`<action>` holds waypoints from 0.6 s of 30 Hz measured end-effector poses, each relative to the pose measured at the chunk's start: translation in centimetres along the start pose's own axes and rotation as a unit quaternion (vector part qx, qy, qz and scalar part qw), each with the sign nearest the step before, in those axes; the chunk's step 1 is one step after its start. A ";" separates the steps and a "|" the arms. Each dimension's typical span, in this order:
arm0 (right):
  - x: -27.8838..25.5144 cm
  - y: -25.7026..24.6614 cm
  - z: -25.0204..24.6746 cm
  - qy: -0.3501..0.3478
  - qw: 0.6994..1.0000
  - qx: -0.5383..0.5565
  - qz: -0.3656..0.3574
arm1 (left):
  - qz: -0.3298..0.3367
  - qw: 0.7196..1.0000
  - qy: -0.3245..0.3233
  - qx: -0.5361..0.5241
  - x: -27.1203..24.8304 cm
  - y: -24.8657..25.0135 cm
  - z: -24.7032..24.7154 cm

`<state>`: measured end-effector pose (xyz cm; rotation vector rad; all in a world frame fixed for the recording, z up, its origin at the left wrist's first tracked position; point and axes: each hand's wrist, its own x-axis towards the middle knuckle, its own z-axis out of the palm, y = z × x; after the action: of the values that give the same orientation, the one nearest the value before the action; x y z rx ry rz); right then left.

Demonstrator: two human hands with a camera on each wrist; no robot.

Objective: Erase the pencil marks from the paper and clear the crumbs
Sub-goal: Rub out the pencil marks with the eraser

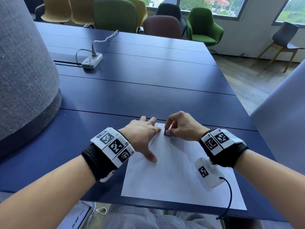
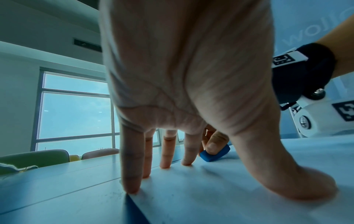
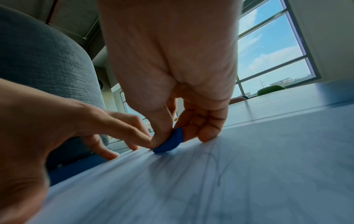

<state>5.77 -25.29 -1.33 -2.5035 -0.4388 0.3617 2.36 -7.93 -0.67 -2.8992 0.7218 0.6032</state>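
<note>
A white sheet of paper (image 1: 178,176) with faint pencil lines lies near the front edge of the dark blue table (image 1: 140,80). My left hand (image 1: 145,136) lies spread on the paper's far left corner, its straight fingers and thumb pressing the sheet (image 2: 210,189) down. My right hand (image 1: 179,126) pinches a small blue eraser (image 1: 167,133) between thumb and fingers and holds it against the paper near its far edge, right beside my left index finger. The eraser (image 3: 169,141) touches the sheet (image 3: 229,181) just above the pencil strokes. The eraser (image 2: 214,153) also shows behind my left fingers.
A white power strip (image 1: 92,60) with a grey cable sits far back on the left of the table. A big grey upholstered form (image 1: 24,71) stands at the left. Several chairs (image 1: 203,25) line the far side. A pale board (image 1: 283,116) rises at the right.
</note>
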 end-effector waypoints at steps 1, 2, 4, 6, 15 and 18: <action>-0.2 0.0 0.1 -0.006 1.000 0.002 -0.004 | -0.001 1.000 -0.001 -0.002 0.0 0.0 -0.1; -0.6 0.1 0.3 -0.022 1.000 0.004 -0.008 | -0.001 1.000 -0.005 -0.003 0.0 0.0 0.0; -0.9 0.1 0.3 -0.060 0.998 -0.002 -0.016 | -0.002 1.000 -0.003 0.004 0.0 0.0 0.2; -0.4 0.1 0.0 -0.055 0.998 -0.005 -0.014 | -0.003 1.000 -0.002 0.009 0.0 0.0 0.1; -0.3 -0.3 -0.6 -0.093 0.995 -0.018 -0.016 | -0.002 1.000 0.000 0.006 0.1 0.0 0.1; 0.5 0.0 -0.4 -0.002 1.000 -0.007 -0.008 | -0.002 1.000 0.002 0.012 0.1 0.0 0.3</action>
<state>6.34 -25.27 -1.08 -2.5118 -0.4640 0.3593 2.37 -7.91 -0.95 -2.8811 0.7181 0.5842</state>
